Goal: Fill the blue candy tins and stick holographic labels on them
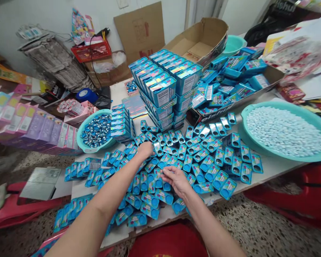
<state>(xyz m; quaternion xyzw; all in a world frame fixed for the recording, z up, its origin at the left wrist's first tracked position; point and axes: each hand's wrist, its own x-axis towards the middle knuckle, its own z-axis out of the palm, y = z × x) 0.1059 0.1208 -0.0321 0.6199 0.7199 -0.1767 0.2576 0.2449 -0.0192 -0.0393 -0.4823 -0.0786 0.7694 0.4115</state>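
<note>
Many small blue boxes (pixel 187 162), each with a round hole or round blue spot on its face, lie spread across the white table (pixel 246 189). My left hand (pixel 146 150) is curled, fingers down, over the boxes near the middle; its fingertips are hidden. Closer to me, my right hand (pixel 175 178) hovers low over the boxes with thumb and forefinger pinched together. Whatever is in that pinch is too small to make out. Behind my hands rises a tall stack of filled blue boxes (pixel 163 89).
A turquoise bowl (pixel 81 142) of shiny blue-and-silver pieces stands left. Another bowl (pixel 244 125), right, holds pale blue candies. An open carton (pixel 273 76) of blue boxes sits behind, near an empty cardboard box (pixel 216 28). A red stool (pixel 166 241) is at the front edge.
</note>
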